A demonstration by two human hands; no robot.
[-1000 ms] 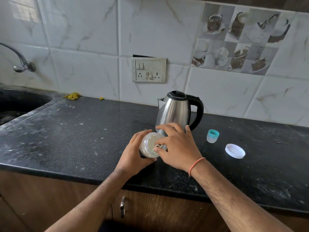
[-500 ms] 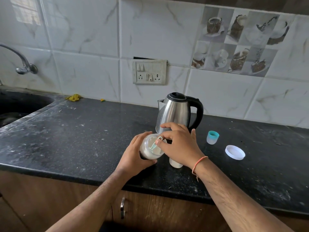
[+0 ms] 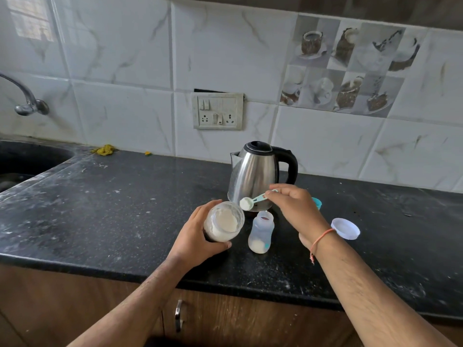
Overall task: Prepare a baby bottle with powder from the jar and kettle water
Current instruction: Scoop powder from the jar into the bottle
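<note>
My left hand point(image 3: 194, 237) grips the open glass jar point(image 3: 223, 220), tilted toward me, with white powder inside. My right hand point(image 3: 295, 209) pinches the handle of a teal scoop point(image 3: 248, 202) heaped with powder, held just above the jar's rim and left of the bottle's mouth. The open baby bottle point(image 3: 260, 231) stands upright on the black counter point(image 3: 112, 211) between my hands, with some white powder at its bottom. Behind it stands the steel kettle point(image 3: 258, 174) with a black lid and handle.
A white jar lid point(image 3: 345, 228) lies on the counter right of my right wrist. A teal bottle cap point(image 3: 317, 203) peeks out behind my right hand. A sink point(image 3: 30, 159) and tap point(image 3: 27, 101) are at far left. A socket plate point(image 3: 218, 111) is on the tiled wall.
My right hand has lifted the scoop out of the jar, now full of powder, and moved up and right. The bottle, hidden before, now shows between my hands.
</note>
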